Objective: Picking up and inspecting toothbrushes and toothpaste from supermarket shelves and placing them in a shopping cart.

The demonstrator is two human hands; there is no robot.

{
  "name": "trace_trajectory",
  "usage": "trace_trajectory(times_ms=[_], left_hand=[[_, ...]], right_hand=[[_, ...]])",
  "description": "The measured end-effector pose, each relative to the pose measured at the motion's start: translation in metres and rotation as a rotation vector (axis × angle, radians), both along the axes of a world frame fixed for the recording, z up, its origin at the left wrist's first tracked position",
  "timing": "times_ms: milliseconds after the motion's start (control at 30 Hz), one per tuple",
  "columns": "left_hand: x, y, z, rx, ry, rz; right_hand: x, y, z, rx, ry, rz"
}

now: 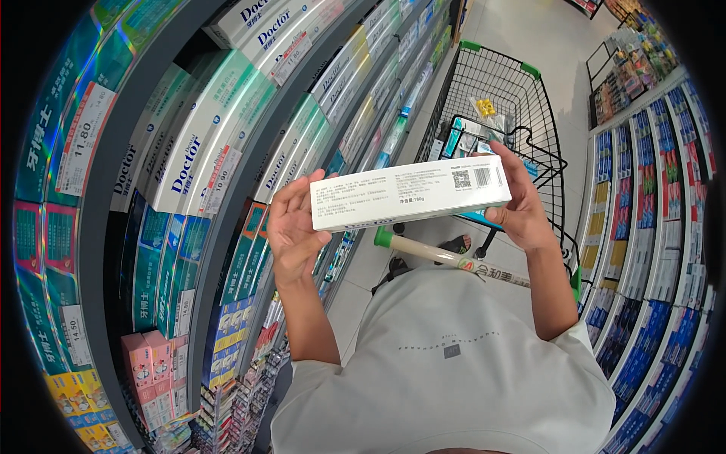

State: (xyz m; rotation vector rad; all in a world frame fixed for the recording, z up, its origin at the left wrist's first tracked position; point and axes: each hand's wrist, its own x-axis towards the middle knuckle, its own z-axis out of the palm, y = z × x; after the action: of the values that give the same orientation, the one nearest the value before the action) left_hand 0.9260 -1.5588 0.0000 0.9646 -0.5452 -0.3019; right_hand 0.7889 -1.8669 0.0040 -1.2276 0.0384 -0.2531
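A long white toothpaste box (411, 190) is held up between both hands, one long printed side facing me, with small text, a square code and a barcode. My left hand (298, 227) has the box's left end between its fingers and thumb. At the right end, my right hand (519, 198) grips the box with the thumb below and fingers behind. Behind the box stands a black wire shopping cart (544, 96) with green corners and a pale handle (425, 249). Inside the cart lie several packages, one with yellow items (485, 107).
Shelves on the left hold boxed toothpaste (195, 136) with price tags (85, 139). Pink boxes (150, 363) stand low on the left. Across the aisle, another shelf (646, 227) carries rows of boxes. A display rack of packaged goods (629, 74) stands beyond the cart on the tiled floor (505, 28).
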Motion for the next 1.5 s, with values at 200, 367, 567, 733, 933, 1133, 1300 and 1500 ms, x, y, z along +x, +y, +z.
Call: trace_trajectory(times_ms=[200, 367, 567, 733, 933, 1133, 1300, 1500], left_hand=[[0.001, -0.003, 0.0, -0.007, -0.077, -0.046], [0.003, -0.005, 0.002, -0.005, -0.137, -0.085], [0.005, -0.008, 0.002, -0.009, -0.136, -0.117], [0.005, -0.009, 0.002, 0.002, -0.138, -0.111], [0.002, -0.009, 0.001, 0.011, -0.121, -0.066], [0.004, -0.009, -0.001, 0.007, -0.126, -0.049], [0.005, -0.008, -0.002, -0.004, -0.121, -0.064], [0.005, -0.008, -0.002, -0.006, -0.112, -0.075]], right_hand=[[-0.003, -0.007, 0.006, -0.007, 0.042, 0.042], [-0.007, -0.014, 0.007, -0.049, -0.025, 0.043], [-0.01, -0.016, 0.007, -0.048, -0.074, 0.048], [-0.011, -0.016, 0.008, -0.063, -0.08, 0.039], [-0.009, -0.015, 0.01, -0.082, -0.043, 0.05], [-0.008, -0.016, 0.008, -0.11, -0.06, 0.056], [-0.008, -0.017, 0.007, -0.078, -0.054, 0.068], [-0.008, -0.017, 0.006, -0.05, -0.049, 0.07]])
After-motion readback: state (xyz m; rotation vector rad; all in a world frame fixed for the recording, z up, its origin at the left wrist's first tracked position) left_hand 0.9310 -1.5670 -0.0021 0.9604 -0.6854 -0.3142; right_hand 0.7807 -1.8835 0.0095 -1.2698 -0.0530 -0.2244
